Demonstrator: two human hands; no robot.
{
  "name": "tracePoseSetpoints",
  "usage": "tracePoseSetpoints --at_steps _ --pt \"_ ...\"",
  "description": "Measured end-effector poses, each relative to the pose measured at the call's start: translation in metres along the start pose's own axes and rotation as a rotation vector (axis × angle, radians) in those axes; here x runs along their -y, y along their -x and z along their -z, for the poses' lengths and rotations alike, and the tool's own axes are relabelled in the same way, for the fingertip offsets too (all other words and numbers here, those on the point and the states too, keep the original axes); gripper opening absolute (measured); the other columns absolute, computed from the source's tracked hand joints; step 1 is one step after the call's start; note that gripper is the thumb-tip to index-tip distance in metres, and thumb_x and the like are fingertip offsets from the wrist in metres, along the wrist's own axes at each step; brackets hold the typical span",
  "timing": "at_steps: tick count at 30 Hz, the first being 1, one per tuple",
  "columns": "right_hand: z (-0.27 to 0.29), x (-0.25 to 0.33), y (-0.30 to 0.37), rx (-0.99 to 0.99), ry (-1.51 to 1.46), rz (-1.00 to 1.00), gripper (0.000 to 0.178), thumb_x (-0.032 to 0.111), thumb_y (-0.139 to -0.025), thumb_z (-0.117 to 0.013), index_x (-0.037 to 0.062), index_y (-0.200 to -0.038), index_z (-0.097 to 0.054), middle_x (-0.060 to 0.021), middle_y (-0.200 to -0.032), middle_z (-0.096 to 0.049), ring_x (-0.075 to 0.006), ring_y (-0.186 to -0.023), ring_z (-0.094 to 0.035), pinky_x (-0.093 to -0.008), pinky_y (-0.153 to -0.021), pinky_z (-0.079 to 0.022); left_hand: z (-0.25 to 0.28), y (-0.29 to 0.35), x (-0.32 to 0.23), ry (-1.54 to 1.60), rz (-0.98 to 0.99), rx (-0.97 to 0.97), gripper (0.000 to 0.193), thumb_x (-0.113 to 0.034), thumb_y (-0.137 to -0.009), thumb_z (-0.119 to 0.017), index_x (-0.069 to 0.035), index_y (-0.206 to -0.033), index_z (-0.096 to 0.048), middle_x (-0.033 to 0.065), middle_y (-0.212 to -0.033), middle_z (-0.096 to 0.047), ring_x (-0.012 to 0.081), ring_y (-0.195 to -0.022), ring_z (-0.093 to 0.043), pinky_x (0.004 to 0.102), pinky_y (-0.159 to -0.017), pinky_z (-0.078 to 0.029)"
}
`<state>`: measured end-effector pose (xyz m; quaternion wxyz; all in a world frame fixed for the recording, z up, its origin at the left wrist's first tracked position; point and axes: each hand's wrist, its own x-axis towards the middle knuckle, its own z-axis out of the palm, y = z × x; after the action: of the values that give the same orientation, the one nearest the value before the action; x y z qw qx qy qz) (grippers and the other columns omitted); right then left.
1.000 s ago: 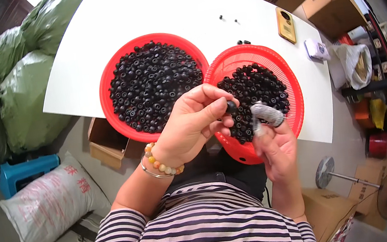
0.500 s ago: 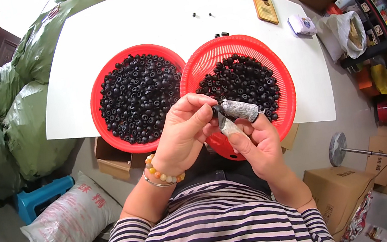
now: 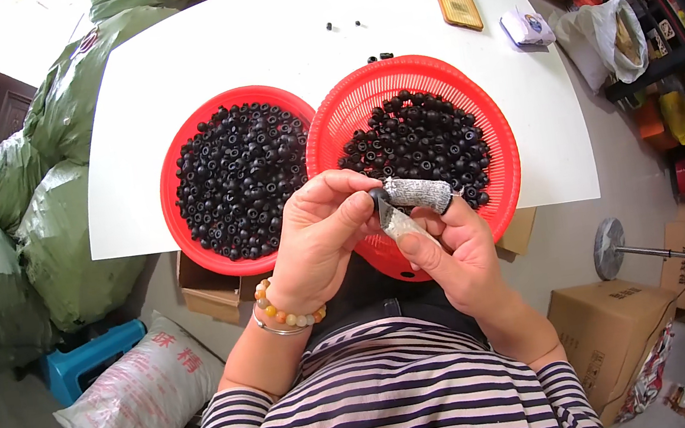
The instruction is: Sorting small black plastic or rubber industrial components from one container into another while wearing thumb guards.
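Over the near edge of the right basket, my left hand [image 3: 328, 220] pinches a small round black part [image 3: 379, 197] between thumb and fingertips. My right hand [image 3: 456, 246] grips a small knife [image 3: 399, 222] with a pale wrapped handle, its blade against the black part. A grey knitted finger sleeve [image 3: 418, 194] covers my right index finger. Beneath my hands is a red slotted basket [image 3: 505, 147] holding many hollow black parts [image 3: 424, 137]. To its left, a red round basin [image 3: 172, 181] is heaped with similar black parts [image 3: 245, 175].
The white table [image 3: 265, 36] carries a yellow phone [image 3: 456, 1], a tissue pack [image 3: 526, 28] and a few loose black pieces [image 3: 380, 57]. Green sacks [image 3: 71, 243] crowd the left. A white woven sack [image 3: 140, 396], cardboard boxes [image 3: 614, 342] and a fan stand [image 3: 608, 249] surround me.
The black part has turned in my left fingertips and shows more of its rounded side. The knife stays against it. The whole view has shifted slightly.
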<state>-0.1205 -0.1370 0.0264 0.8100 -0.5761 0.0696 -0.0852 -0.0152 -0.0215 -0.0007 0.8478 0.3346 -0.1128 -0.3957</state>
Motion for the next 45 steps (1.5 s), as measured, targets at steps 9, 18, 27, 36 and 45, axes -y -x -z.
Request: tracePoseSetpoints --at_steps 9,18,27,36,45 --pt "0.003 -0.002 0.002 -0.021 -0.051 -0.003 0.034 0.005 -0.085 -0.051 -0.0017 -0.118 -0.042 -0.0076 -0.111 -0.052 -0.0107 -0.103 -0.048 -0.0236 -0.089 -0.036 0.001 -0.003 0.005 -0.031 -0.022 0.005 0.011 -0.005 -0.082 -0.056 -0.001 -0.092 -0.057 0.0035 -0.088 -0.057 0.0088 -0.075 -0.055 0.0219 -0.066 -0.048" --pt "0.002 -0.005 0.004 -0.104 -0.117 0.011 0.031 0.008 -0.086 -0.05 -0.0002 -0.116 -0.045 -0.0039 -0.106 -0.054 -0.0056 -0.091 -0.048 -0.0189 -0.078 -0.038 -0.007 -0.003 0.008 0.007 -0.017 0.007 0.01 -0.007 -0.083 -0.053 -0.002 -0.092 -0.056 0.0044 -0.09 -0.056 0.0092 -0.075 -0.055 0.0246 -0.069 -0.05" --pt "0.013 -0.003 -0.002 -0.237 -0.164 -0.055 0.031 0.02 -0.09 -0.042 0.0039 -0.117 -0.044 0.0022 -0.067 -0.045 -0.0013 -0.054 -0.035 -0.0138 -0.044 -0.026 -0.015 -0.006 0.01 0.071 0.119 -0.001 0.008 -0.014 -0.086 -0.051 -0.006 -0.089 -0.052 0.0045 -0.085 -0.051 0.008 -0.065 -0.047 0.0243 -0.063 -0.048" --pt "0.013 0.006 -0.009 -0.139 -0.241 -0.013 0.031 0.009 -0.086 -0.051 0.0006 -0.114 -0.041 -0.0024 -0.088 -0.055 -0.0066 -0.074 -0.051 -0.0203 -0.065 -0.042 -0.015 -0.004 0.011 0.05 0.245 0.067 0.012 -0.016 -0.088 -0.049 -0.004 -0.089 -0.053 0.0015 -0.074 -0.053 0.0075 -0.062 -0.051 0.0263 -0.062 -0.049" --pt "0.021 0.012 0.003 -0.083 -0.168 -0.138 0.031 0.012 -0.088 -0.048 0.0024 -0.116 -0.042 0.0059 -0.071 -0.046 -0.0002 -0.058 -0.035 -0.015 -0.053 -0.031 -0.016 -0.007 0.008 0.106 0.253 0.029 0.022 -0.025 -0.089 -0.046 -0.005 -0.087 -0.051 0.0011 -0.072 -0.048 0.0061 -0.057 -0.045 0.0232 -0.055 -0.045"
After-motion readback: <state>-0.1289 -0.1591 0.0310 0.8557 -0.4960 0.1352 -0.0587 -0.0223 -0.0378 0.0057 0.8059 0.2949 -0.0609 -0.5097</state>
